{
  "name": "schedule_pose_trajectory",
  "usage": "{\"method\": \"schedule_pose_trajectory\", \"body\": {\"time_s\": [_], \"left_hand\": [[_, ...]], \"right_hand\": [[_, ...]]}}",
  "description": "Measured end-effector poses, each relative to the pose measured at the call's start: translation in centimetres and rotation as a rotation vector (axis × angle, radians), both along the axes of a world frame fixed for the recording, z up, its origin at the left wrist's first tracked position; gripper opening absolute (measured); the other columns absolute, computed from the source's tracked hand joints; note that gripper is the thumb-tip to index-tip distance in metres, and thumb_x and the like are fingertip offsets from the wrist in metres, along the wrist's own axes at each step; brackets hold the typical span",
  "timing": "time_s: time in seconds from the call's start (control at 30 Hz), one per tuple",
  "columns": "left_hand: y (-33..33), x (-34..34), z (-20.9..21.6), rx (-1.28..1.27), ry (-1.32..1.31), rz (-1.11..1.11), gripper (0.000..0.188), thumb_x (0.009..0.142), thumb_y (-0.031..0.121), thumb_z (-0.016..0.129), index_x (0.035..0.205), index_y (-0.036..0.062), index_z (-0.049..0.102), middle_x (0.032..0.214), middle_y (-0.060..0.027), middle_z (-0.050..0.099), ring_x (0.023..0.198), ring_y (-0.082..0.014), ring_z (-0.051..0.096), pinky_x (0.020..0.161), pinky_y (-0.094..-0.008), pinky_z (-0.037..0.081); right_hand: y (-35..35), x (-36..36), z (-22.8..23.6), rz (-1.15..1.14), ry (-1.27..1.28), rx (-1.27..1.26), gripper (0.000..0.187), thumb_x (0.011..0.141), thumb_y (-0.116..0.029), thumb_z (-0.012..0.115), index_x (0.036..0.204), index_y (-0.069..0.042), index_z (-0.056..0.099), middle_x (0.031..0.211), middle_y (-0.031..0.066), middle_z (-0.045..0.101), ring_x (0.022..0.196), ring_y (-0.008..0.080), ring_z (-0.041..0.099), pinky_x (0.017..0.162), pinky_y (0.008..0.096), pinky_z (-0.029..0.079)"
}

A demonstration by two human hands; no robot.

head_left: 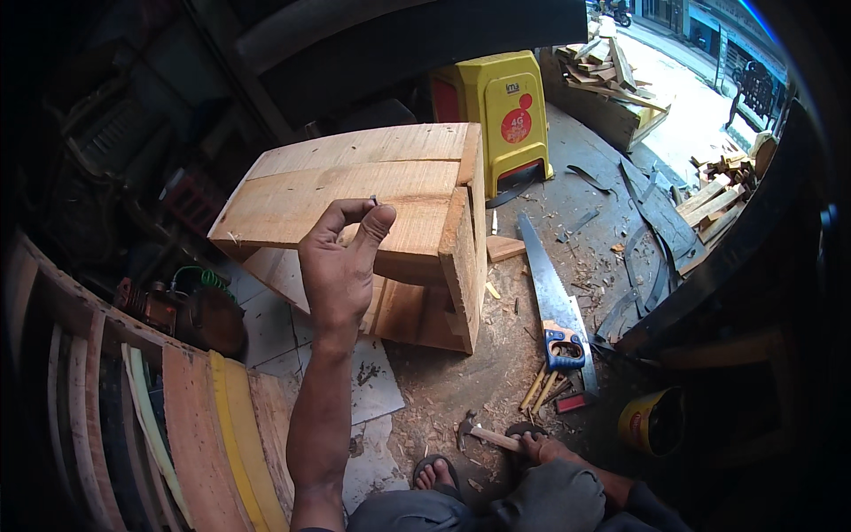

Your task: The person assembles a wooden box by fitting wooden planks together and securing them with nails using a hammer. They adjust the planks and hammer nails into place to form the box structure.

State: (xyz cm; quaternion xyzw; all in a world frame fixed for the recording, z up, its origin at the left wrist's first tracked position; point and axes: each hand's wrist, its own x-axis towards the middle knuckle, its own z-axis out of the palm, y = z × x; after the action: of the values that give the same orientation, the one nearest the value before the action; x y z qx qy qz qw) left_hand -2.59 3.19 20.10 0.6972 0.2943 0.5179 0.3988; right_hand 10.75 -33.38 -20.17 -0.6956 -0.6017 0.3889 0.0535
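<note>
My left hand is raised over a wooden box, pinching a small nail between thumb and forefinger. The box is built of pale planks and lies on its side, its open face partly showing. Several dark nail heads or marks dot its top boards. Low by my sandalled foot, my right hand is closed around the handle end of a claw hammer. The hammer's head rests at or just above the floor; its exact contact is unclear. Part of the right hand's fingers blends with the foot behind.
A handsaw with a blue handle lies right of the box, near yellow sticks. A yellow stool stands behind. Curved planks lean at left; a yellow bucket sits at right. Scrap wood and shavings lie about.
</note>
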Motion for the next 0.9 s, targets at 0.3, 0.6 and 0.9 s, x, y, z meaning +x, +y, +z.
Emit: {"method": "schedule_pose_trajectory", "body": {"time_s": [0.3, 0.6, 0.9], "left_hand": [[0.9, 1.6, -2.5, 0.046, 0.133, 0.064, 0.024, 0.092, 0.025, 0.077, 0.094, 0.0012, 0.073, 0.078, -0.0027, 0.071, 0.073, -0.0093, 0.063, 0.082, -0.0266, 0.047], [0.6, 0.2, -2.5, 0.156, 0.244, 0.158, 0.034, 0.089, 0.038, 0.077, 0.094, 0.0053, 0.076, 0.070, -0.0002, 0.072, 0.069, -0.0098, 0.064, 0.116, -0.0442, 0.021], [0.9, 2.4, -3.6, 0.239, 0.167, 0.119, 0.033, 0.087, 0.041, 0.077, 0.091, 0.0081, 0.077, 0.071, 0.0024, 0.072, 0.069, -0.0108, 0.063, 0.114, -0.0439, 0.023]], "right_hand": [[7.5, 6.9, 24.7, -0.165, 0.116, 0.158, 0.044, 0.091, -0.041, 0.071, 0.108, -0.001, 0.066, 0.081, 0.0237, 0.068, 0.080, 0.0424, 0.070, 0.070, 0.0470, 0.054], [15.1, 7.4, 46.1, -0.237, -0.033, 0.884, 0.059, 0.097, -0.016, 0.059, 0.152, -0.008, 0.037, 0.107, 0.0262, 0.066, 0.086, 0.0413, 0.068, 0.078, 0.0486, 0.053], [18.0, 5.6, 52.1, -0.008, -0.416, 0.602, 0.053, 0.101, -0.014, 0.059, 0.150, -0.015, 0.040, 0.082, 0.0167, 0.071, 0.068, 0.0369, 0.070, 0.064, 0.0503, 0.052]]}}
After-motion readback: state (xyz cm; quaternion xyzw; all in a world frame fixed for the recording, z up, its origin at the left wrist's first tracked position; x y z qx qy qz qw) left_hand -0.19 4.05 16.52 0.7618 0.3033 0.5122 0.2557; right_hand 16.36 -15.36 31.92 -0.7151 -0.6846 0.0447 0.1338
